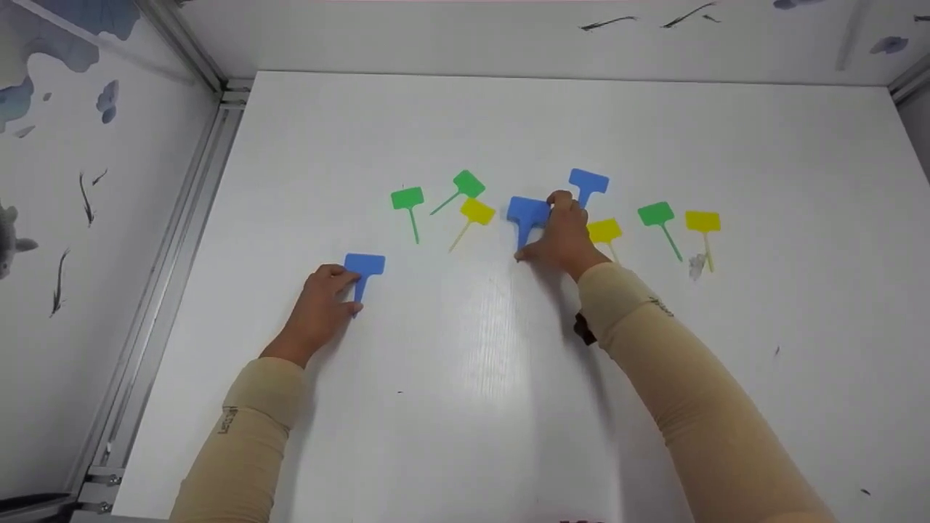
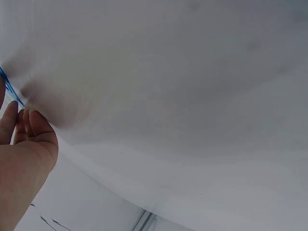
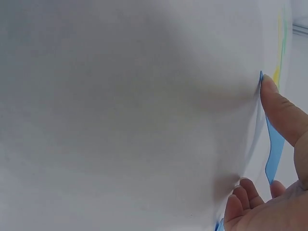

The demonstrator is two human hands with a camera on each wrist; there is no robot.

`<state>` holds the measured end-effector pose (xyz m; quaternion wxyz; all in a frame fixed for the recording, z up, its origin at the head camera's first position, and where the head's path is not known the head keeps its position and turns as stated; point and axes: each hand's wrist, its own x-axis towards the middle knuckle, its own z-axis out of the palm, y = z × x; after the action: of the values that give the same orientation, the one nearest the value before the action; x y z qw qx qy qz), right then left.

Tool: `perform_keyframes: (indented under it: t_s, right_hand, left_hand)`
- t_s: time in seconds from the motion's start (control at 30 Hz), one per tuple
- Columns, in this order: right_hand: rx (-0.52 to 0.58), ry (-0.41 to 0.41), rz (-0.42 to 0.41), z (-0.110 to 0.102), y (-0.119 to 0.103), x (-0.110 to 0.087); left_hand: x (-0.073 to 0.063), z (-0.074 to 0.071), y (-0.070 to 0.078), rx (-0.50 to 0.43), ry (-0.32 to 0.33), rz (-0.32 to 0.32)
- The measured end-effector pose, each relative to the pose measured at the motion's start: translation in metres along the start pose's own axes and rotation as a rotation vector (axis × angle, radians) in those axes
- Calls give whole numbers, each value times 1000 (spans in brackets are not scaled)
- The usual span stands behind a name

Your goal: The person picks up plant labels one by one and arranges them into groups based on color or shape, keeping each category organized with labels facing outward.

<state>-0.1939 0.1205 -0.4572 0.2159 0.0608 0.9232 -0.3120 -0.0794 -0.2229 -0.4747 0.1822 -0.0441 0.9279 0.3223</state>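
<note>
Sleeves [image 1: 247, 450]: stretched over the tabletop [image 1: 450, 436], head view.
Left hand [image 1: 320, 305]: inside the tabletop's left edge; a blue tag [image 1: 367, 263] is pinched by bent fingers and thumb.
Right hand [image 1: 564, 236]: short of the tabletop's far edge, white surface spread between the hands; a second blue tag [image 1: 523, 209] is gripped at head and stem.
Left wrist view: fingers bent over the tabletop.
Right wrist view: thumb set at stem tip, fingers curled.

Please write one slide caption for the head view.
Left hand and right hand grip blue T-shaped tags on a white table, near green tags and yellow tags.
</note>
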Motion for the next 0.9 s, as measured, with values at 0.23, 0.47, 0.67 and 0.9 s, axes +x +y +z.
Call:
perform_keyframes:
  t_s: [0.23,0.47,0.67,0.9]
  right_hand:
    - [62,17,-25,1,-1,-1]
    - [91,-28,-6,1,-3,-2]
    - [140,-60,-1,1,-6,-5]
    - [234,-40,-13,4,-5,-6]
  left_hand:
    - [0,-1,-4,33,26,72]
    - [0,0,-2,33,19,54]
    - [1,-1,-1,25,22,41]
    - [1,1,-2,33,22,37]
